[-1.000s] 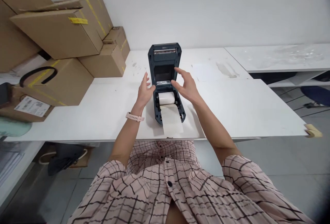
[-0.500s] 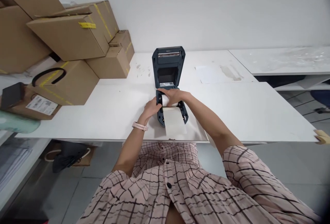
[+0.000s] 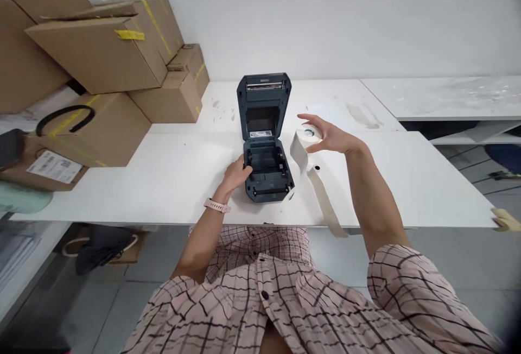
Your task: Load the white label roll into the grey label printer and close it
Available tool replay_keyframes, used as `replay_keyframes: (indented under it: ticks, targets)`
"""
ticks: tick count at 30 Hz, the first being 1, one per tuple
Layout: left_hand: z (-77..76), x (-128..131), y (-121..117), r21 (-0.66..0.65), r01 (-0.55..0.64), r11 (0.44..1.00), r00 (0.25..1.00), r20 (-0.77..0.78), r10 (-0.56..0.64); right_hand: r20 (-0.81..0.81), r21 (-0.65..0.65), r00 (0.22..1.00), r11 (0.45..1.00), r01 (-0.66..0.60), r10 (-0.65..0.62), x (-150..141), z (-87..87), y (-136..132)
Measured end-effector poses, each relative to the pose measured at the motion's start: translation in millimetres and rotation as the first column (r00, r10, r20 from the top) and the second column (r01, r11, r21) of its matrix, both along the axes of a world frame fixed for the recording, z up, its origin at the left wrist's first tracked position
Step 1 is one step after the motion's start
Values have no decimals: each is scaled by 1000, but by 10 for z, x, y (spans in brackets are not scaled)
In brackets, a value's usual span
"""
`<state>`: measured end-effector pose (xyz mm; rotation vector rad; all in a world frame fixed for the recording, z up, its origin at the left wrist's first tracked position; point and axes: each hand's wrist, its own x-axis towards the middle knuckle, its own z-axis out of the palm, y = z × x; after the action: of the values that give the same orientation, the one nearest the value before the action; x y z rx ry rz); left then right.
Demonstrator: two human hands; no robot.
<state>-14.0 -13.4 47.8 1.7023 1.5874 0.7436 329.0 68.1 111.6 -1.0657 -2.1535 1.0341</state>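
A dark blue label printer (image 3: 264,172) stands on the white table with its lid (image 3: 264,107) raised and its inside bare of paper. My left hand (image 3: 236,174) grips the printer's left edge, thumb over the rim. To the right of the printer, my right hand (image 3: 331,136) is curved around a white roll of label paper (image 3: 308,134), its index finger stretched out. The roll's core faces up, and a loose end hangs toward the printer. A long pale paper strip (image 3: 326,202) lies nearer me, its lower end over the table edge.
Cardboard boxes (image 3: 101,52) are piled at the left on the table, beside a black curved handle (image 3: 65,118). A white sheet (image 3: 325,114) lies behind my right hand. A dark bag (image 3: 100,251) sits below the table at left. The table's front edge (image 3: 142,223) runs close to my body.
My right hand has lifted the label roll out of the printer and carried it to the right. The pale strip now shows right of the printer. My left hand stays at the printer's left side.
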Motion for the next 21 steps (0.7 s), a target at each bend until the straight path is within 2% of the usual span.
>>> replay_keyframes:
  ticks: [3,5,8,11,17,19,21]
  targets:
    - [13,-3,-1,-63,53,997,996,-70,-58,19,-126,1000,992,21,-19,-5,-252,101]
    - [14,-2,4,-67,43,997,995,-90,-49,16,-184,1000,983,11,-8,-65,-413,150]
    - [-4,0,12,-58,30,998,995,-89,-35,3,-213,1000,977,15,-15,-162,-612,185]
    - [-35,0,12,-41,27,999,998,-61,-30,-23,-230,999,972,42,-49,-128,-731,139]
    - [-72,1,13,-21,2,1000,1000,-6,-2,-247,-327,936,931,165,-252,438,-887,-292]
    - [-68,3,13,-23,1,1000,1000,-24,-2,-223,-351,934,917,188,-277,543,-960,-480]
    - [-61,7,9,-22,3,1000,999,-42,-4,-165,-354,955,919,176,-247,523,-1019,-641]
